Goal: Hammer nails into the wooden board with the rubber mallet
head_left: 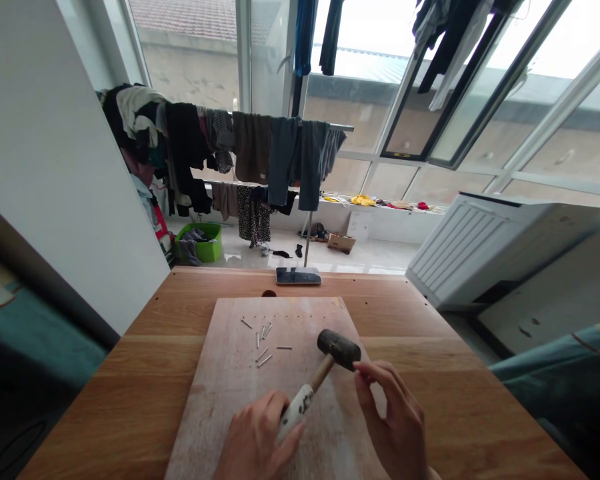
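A mallet with a black head (339,349) and a wooden handle wrapped in white lies at a slant over a flat wooden board (220,407). My left hand (260,433) is closed around the white grip. At the far end of the mallet's head, my right hand (393,417) has thumb and forefinger pinched together, right by the head's face; whether something small is between them I cannot make out. Several loose nails (265,331) are scattered on the board's upper left part. Small dark dots run in a row along its far edge.
The board rests on a wooden table (445,380), with a phone (299,276) at its far edge. Beyond stand a drying rack hung with clothes (253,147), a green basket (210,247) and a cardboard box (341,243). A white appliance (460,247) is at right.
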Action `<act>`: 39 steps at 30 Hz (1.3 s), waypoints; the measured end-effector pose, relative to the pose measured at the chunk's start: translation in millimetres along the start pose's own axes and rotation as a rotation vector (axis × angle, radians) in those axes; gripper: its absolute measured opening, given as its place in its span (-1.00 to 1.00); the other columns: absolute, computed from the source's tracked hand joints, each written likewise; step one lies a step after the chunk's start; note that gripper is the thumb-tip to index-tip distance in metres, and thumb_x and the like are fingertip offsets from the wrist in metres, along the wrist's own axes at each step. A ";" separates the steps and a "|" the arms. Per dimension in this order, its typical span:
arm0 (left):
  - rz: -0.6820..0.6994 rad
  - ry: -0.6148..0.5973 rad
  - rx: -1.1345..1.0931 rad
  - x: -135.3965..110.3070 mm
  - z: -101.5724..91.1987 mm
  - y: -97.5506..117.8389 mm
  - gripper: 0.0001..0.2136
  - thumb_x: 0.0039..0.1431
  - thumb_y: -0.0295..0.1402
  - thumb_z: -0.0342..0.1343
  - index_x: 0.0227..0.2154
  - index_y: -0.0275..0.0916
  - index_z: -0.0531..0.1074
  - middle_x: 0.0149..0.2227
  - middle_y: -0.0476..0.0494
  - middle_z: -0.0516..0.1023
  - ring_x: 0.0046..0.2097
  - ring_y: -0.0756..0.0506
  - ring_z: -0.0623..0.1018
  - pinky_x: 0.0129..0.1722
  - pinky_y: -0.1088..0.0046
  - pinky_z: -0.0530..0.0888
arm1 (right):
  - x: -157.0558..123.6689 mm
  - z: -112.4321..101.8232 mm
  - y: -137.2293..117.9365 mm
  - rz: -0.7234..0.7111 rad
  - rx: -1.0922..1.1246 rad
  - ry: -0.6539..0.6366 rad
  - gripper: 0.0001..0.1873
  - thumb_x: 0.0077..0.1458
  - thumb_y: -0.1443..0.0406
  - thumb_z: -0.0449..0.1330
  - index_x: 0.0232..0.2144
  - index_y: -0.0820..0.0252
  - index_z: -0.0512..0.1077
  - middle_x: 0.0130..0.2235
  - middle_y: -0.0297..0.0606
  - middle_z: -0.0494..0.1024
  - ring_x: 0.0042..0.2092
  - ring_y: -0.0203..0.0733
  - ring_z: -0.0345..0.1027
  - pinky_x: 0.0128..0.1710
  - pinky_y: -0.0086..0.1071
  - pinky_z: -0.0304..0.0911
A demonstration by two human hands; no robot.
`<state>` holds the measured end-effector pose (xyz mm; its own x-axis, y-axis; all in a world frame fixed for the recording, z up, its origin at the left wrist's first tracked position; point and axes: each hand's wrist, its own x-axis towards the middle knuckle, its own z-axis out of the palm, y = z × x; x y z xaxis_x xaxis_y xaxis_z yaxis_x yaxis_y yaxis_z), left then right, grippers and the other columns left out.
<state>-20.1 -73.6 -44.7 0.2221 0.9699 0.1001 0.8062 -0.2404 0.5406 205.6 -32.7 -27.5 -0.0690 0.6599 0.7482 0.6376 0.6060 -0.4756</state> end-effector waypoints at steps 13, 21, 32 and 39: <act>-0.453 0.351 -0.417 -53.0 -57.1 -89.0 -0.49 0.20 0.21 -0.06 -0.46 -0.16 0.45 -0.62 0.03 0.41 -0.57 -0.04 0.46 -0.53 0.57 0.42 | 72.5 93.5 -6.1 0.070 0.185 -0.633 -0.90 0.19 0.43 0.16 -0.28 0.17 0.44 -0.33 -0.32 0.53 -0.35 -0.30 0.41 -0.30 -0.45 0.30; -0.617 0.396 -0.227 -62.0 -81.7 -118.1 -0.44 0.01 0.32 -0.03 -0.43 -0.12 0.48 -0.56 -0.01 0.53 -0.47 -0.12 0.57 -0.45 0.54 0.47 | 127.7 204.5 -33.5 -0.043 -0.032 -1.014 -0.79 -0.17 0.49 0.30 -0.38 0.24 0.51 -0.28 -0.10 0.62 -0.23 -0.05 0.50 -0.28 -0.36 0.28; -0.711 0.379 -0.530 -74.6 -66.1 -92.1 -0.45 0.13 0.32 -0.13 -0.39 -0.13 0.26 -0.72 0.15 0.24 -0.69 -0.01 0.33 -0.69 0.56 0.30 | 124.1 210.2 -3.2 0.077 0.183 -0.841 -0.82 0.05 0.44 0.16 -0.28 0.26 0.52 -0.30 -0.21 0.63 -0.27 -0.24 0.50 -0.28 -0.46 0.32; -0.741 0.290 -0.559 -67.1 -63.9 -102.3 -0.38 0.00 0.39 -0.08 -0.38 -0.14 0.28 -0.75 0.17 0.21 -0.75 -0.01 0.29 -0.79 0.56 0.21 | 104.0 220.7 1.7 0.094 0.373 -0.777 -0.82 -0.04 0.48 0.19 -0.38 0.22 0.56 -0.39 -0.30 0.62 -0.38 -0.27 0.45 -0.31 -0.44 0.32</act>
<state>-152.5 -111.5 -53.4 -0.4411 0.8576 -0.2644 0.2940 0.4165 0.8603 30.2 135.0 -52.5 -0.6198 0.7488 0.2350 0.3832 0.5500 -0.7421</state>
